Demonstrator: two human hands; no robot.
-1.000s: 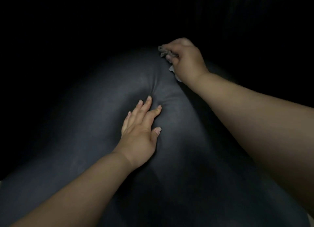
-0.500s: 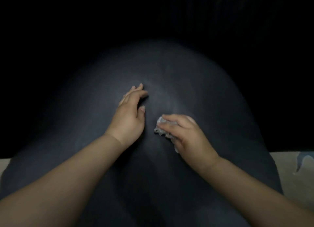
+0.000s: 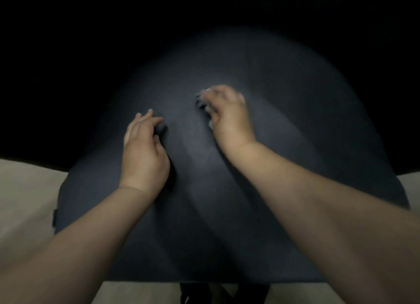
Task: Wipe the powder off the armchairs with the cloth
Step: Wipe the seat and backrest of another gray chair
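A dark, rounded armchair back (image 3: 284, 144) fills the middle of the head view, dimly lit. My right hand (image 3: 229, 117) grips a small crumpled grey cloth (image 3: 202, 102) and presses it on the upper middle of the padding; the hand is motion-blurred. My left hand (image 3: 143, 151) rests on the padding to the left of it, fingers bent a little, holding nothing. The cloth mostly hides under my right fingers. No powder can be made out in this light.
Pale beige floor (image 3: 25, 196) shows at both lower sides of the chair and along the bottom edge. Something dark (image 3: 195, 292) stands under the chair at the bottom middle. Everything beyond the chair's top is black.
My right hand drew the cloth from the chair's far top down beside my left hand, then pushed it back up. The view pulled back, showing more floor.
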